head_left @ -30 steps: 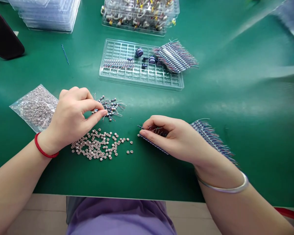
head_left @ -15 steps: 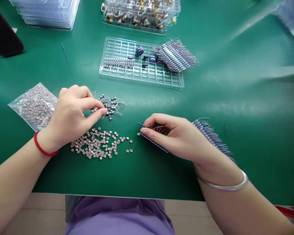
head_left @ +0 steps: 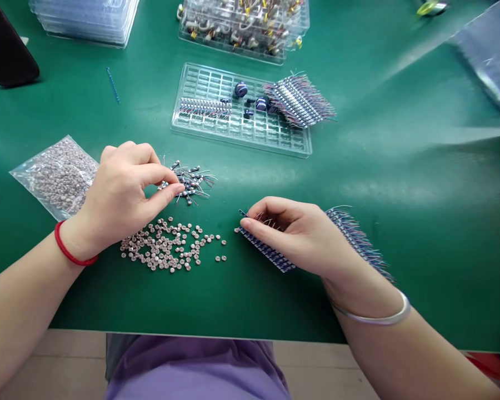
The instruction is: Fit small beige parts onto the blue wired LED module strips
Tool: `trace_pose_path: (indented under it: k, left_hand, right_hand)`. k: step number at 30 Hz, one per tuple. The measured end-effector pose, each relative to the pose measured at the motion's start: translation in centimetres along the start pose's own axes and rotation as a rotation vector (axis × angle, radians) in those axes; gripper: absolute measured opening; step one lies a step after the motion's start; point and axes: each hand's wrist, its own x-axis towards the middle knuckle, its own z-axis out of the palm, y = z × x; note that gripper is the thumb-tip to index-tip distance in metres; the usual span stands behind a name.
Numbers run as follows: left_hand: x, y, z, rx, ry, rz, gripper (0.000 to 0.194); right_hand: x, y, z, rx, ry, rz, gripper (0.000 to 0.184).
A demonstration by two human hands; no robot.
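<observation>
My left hand (head_left: 127,180) is closed in a pinch at the edge of a loose pile of small wired components (head_left: 194,182); whatever lies between its fingertips is too small to make out. With thumb and fingers pressed together, my right hand (head_left: 294,230) grips a blue strip of small circuit boards (head_left: 269,250) with thin wires, its upper part hidden by the fingers. Many small round metallic pieces (head_left: 160,250) lie scattered on the table between the hands. Beyond my right wrist lies another row of wired boards (head_left: 356,239), partly covered by the forearm.
Left of my left hand is a clear bag of small round pieces (head_left: 60,175). A clear compartment tray (head_left: 241,133) carries wired strips (head_left: 302,100) and dark blue parts. Farther back stand stacked clear trays (head_left: 83,22), filled trays (head_left: 244,28) and a black object (head_left: 8,50).
The strip in my right hand has tilted, showing more of its blue face. My left hand stays pinched at the wired pile. The whole view has shifted slightly.
</observation>
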Motion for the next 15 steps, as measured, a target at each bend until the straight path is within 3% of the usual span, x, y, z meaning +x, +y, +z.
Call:
trace_pose_path:
  k: [15]
  left_hand:
    - [-0.03,-0.1,0.1,-0.004,-0.011,-0.013,0.016]
  right_hand:
    - [-0.31,0.14,0.31,-0.025,0.04,-0.013,0.026]
